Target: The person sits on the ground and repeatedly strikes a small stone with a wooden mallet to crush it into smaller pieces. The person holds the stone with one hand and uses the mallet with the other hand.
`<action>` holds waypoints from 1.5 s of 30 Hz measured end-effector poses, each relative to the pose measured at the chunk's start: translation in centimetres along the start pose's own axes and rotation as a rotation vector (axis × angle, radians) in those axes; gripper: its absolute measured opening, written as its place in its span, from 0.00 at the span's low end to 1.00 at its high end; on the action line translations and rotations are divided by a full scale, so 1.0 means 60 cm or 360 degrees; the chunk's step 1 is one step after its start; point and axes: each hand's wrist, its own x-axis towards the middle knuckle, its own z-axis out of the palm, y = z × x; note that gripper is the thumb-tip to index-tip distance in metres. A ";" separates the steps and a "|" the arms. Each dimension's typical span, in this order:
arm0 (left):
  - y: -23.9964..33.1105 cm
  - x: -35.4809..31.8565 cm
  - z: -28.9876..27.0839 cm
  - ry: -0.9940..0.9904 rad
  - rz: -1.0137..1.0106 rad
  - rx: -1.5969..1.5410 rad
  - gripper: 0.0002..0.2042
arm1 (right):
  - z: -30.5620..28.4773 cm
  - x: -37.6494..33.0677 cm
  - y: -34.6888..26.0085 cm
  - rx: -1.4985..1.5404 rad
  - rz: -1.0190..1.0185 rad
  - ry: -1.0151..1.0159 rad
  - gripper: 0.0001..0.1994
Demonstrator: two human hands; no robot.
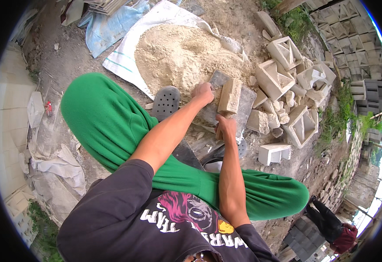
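My right hand (226,126) is wrapped round the short handle of a chunky, dust-covered mallet (230,97). The mallet's pale, block-shaped head is over a flat grey slab (242,105) on the ground between my feet. Just left of the mallet, my left hand (203,94) is closed with curled fingers near the slab's left edge; what it grips, if anything, is hidden. A heap of crushed tan powder (173,52) lies beyond my hands, on a white woven sack (120,61). Its near right side reaches the slab.
Right of the slab is a pile of broken hollow blocks (275,81) and rubble. One pale block piece (274,153) lies closer to my right knee. My grey clog (165,101) stands beside my left hand. Farther right, another person (331,225) stands near stacked dark blocks (303,238).
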 end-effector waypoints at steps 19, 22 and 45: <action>-0.022 -0.009 0.005 -0.0047 -0.0021 -0.0029 0.15 | 0.022 0.019 0.033 -0.0163 -0.0032 -0.0108 0.17; -0.025 -0.009 0.012 0.0010 0.0055 -0.0012 0.15 | 0.012 0.012 0.018 -0.0009 0.0001 -0.0158 0.16; -0.031 0.014 0.030 -0.0079 0.0087 -0.0131 0.17 | 0.005 0.001 -0.012 -0.0079 -0.0171 -0.0038 0.14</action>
